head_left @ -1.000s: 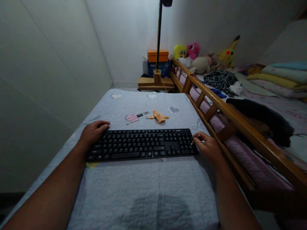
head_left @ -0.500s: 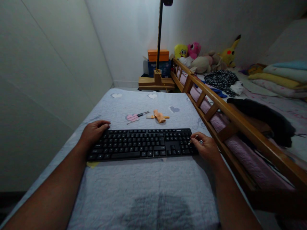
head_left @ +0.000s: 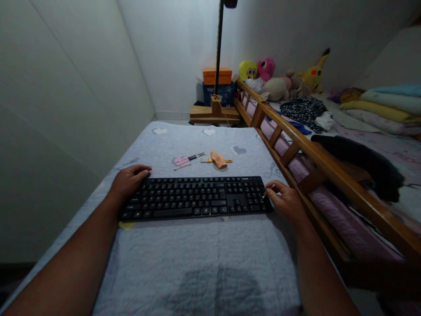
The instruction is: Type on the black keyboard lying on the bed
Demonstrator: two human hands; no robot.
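Through the head camera I look down on a pale quilted cover (head_left: 204, 245), printed with hearts, under two bare forearms that come in from the lower corners. A black keyboard (head_left: 184, 198) lies across the middle of the cover, its long sides running left to right and its number pad at the right end.

My left hand (head_left: 130, 181) rests at the keyboard's left end, palm down, fingers reaching forward past the far corner with the thumb beside them. I cannot tell whether it grips the edge or only lies against it. My right hand (head_left: 282, 196) is at the other end, by the number pad, thumb and fingertips pinching a thin pale stick (head_left: 263, 196) that looks like a cotton swab. Its lower tip points down at the rightmost keys; whether it touches them is too small to tell.

Beyond the keyboard, near its far edge, a slim tool with a dark grip (head_left: 192, 158) lies at a slant, with a thin stick (head_left: 182, 167) just beside it. To their right, a crumpled orange cloth (head_left: 218, 160) lies over the middle of a yellow-handled brush (head_left: 229, 161), bristles toward the left. A wooden rail (head_left: 297, 140) runs along the right side, with plush toys (head_left: 276, 89) and bedding (head_left: 378, 109) behind it.
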